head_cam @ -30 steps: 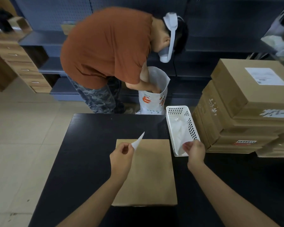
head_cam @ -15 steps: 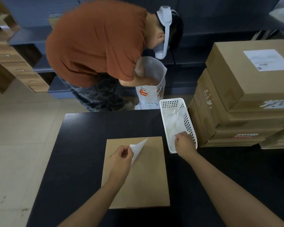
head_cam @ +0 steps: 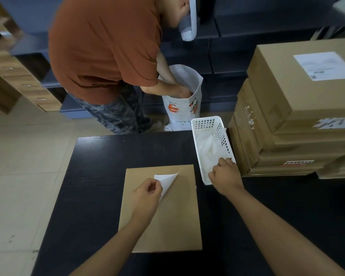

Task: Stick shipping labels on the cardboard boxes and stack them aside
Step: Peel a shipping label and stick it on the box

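Note:
A flat brown cardboard box (head_cam: 173, 222) lies on the black table (head_cam: 100, 196) in front of me. My left hand (head_cam: 146, 196) pinches a white shipping label (head_cam: 167, 179) just above the box's upper part, one corner curling up. My right hand (head_cam: 225, 175) reaches into the near end of a white perforated basket (head_cam: 221, 136), fingers curled down among translucent backing sheets; what it holds is hidden. At the right stands a stack of cardboard boxes (head_cam: 283, 120), the top one bearing a white label (head_cam: 325, 65).
A person in a rust shirt (head_cam: 106, 44) bends over beyond the table's far edge, hands inside a white bag (head_cam: 182, 102) on the floor. Dark shelving lines the back wall. Wooden drawers (head_cam: 26, 84) stand at far left. Tiled floor lies left of the table.
My left hand has lowered the label from mid-air down to the box top. My right hand has moved into the basket's near end. The view has tilted downward.

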